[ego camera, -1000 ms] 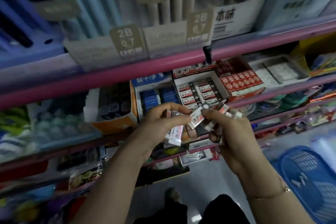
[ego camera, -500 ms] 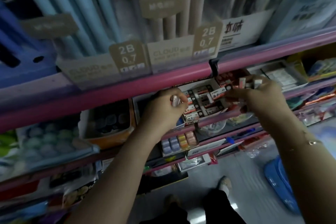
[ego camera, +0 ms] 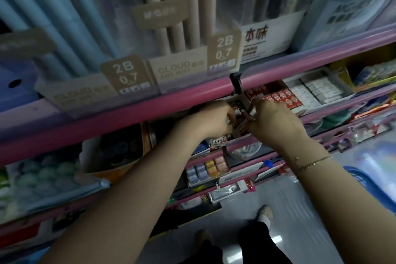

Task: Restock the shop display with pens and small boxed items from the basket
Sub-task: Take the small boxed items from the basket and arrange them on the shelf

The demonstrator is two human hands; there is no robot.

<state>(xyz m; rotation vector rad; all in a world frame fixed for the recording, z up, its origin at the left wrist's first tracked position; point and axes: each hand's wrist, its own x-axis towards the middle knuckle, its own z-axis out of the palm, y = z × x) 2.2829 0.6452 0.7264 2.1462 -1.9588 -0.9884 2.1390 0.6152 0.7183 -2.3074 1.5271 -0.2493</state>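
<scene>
Restocking of small boxed items under way, by the look of it; both hands reaching under the pink shelf rail (ego camera: pixel 120 122) into the open display carton (ego camera: pixel 220 142) on the second tier. Left hand (ego camera: pixel 211 121) curled down over the rows inside, fingertips buried among the red, black and white small boxes (ego camera: pixel 236 107); whether pinching one or only pressing them in, cannot tell. Right hand (ego camera: pixel 276 123) curled round at least one pale small box (ego camera: pixel 252 111) jutting from the top of the grip, just beside the left hand and over the same carton. Next move, judged from this: seating the held box upright in a free slot, square with its neighbours, without tipping the row. Basket (ego camera: pixel 364 180) only a blue rim at the right edge, mostly cut off, contents blurred. Carton's back half hidden by the rail and its black clip (ego camera: pixel 235 83); free slots not visible; print on the boxes too small to read.
</scene>
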